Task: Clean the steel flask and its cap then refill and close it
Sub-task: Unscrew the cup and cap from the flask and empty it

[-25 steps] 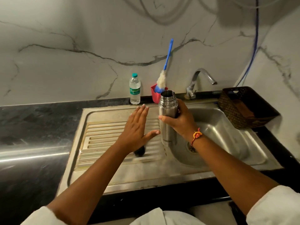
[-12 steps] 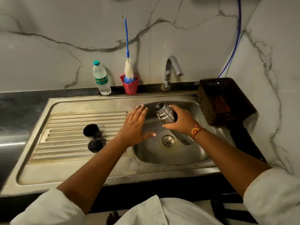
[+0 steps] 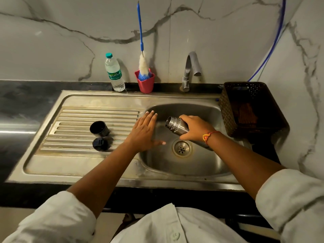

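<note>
My right hand (image 3: 195, 128) grips the steel flask (image 3: 176, 125), which lies tilted over the sink basin (image 3: 198, 165) with its open mouth pointing left and slightly up. My left hand (image 3: 144, 132) hovers flat and empty at the basin's left edge, fingers spread. On the ribbed draining board (image 3: 78, 120) lie the black cup-shaped cap (image 3: 99, 128) on its side and the black stopper (image 3: 100, 144) just in front of it. No water runs from the tap (image 3: 192, 67).
A plastic water bottle (image 3: 114, 73) and a red cup (image 3: 145, 83) holding a blue-handled bottle brush (image 3: 142, 50) stand against the marble wall. A dark woven basket (image 3: 252, 109) sits right of the basin. The drain (image 3: 182, 149) lies under the flask.
The flask went from upright beside the draining board to tilted over the basin. My left hand shifted right to the basin's edge, uncovering the cap and stopper. My head moved closer.
</note>
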Tool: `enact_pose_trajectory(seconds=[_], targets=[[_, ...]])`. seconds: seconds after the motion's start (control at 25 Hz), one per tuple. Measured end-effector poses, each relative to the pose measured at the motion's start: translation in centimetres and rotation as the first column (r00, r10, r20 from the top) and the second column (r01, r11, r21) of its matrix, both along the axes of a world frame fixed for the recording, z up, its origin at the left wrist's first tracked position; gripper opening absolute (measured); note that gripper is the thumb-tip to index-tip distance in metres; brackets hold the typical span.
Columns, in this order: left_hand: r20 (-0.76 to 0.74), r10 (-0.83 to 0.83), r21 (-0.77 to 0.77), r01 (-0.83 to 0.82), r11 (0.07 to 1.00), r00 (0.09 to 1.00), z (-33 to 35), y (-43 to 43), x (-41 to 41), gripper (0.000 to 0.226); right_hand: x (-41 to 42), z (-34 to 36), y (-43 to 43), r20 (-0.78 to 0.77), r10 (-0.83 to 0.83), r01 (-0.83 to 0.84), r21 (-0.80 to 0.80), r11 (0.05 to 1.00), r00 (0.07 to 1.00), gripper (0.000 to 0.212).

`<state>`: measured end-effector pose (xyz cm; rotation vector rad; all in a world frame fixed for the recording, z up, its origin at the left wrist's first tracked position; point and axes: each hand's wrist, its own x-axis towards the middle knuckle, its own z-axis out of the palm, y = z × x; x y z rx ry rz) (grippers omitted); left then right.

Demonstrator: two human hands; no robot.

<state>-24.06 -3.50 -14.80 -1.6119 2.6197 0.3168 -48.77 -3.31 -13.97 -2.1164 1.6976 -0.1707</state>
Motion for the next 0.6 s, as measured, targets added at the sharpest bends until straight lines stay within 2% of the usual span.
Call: enact_pose_trajectory(seconds=[0.24, 0.6], targets=[[0.01, 0.03, 0.025, -0.031, 0.999, 0.999, -0.8, -0.1, 0.6, 0.127, 0.0, -0.3, -0.7, -0.131, 0.066, -0.062, 0.038, 0.997, 0.989, 0.069], [0.015, 0.021, 0.042, -0.021, 0.999, 1.0, -1.0, -0.1, 1.2, 0.131, -0.3, -0.5, -0.4, -0.24, 0.097, -0.085, 0.06, 0.995, 0.966, 0.062]])
